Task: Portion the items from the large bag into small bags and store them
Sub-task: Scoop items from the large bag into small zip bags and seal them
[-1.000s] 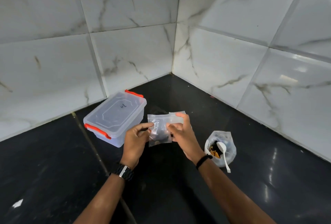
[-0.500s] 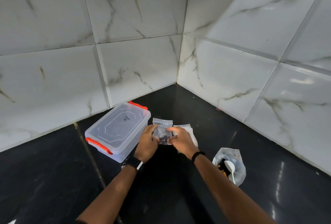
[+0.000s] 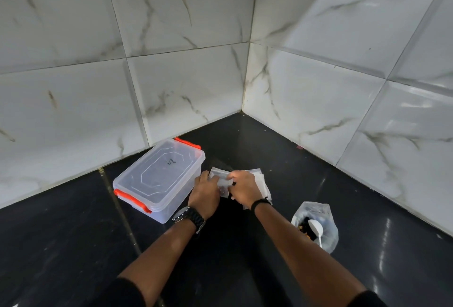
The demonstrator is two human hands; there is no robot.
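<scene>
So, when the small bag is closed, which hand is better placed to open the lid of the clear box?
Probably the left hand. It lies right beside the clear box, whose lid is on with orange latches. The right hand is on the far side of the small bag both hands hold.

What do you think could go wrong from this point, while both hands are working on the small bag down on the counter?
1. Both hands, left hand and right hand, pinch the small bag; a badly closed top could spill its contents later.
2. The large bag stands open with the white spoon in it, beside the right forearm; a nudge might tip it.
3. The storage box has its lid on, so storing the bag needs a free hand.
</scene>
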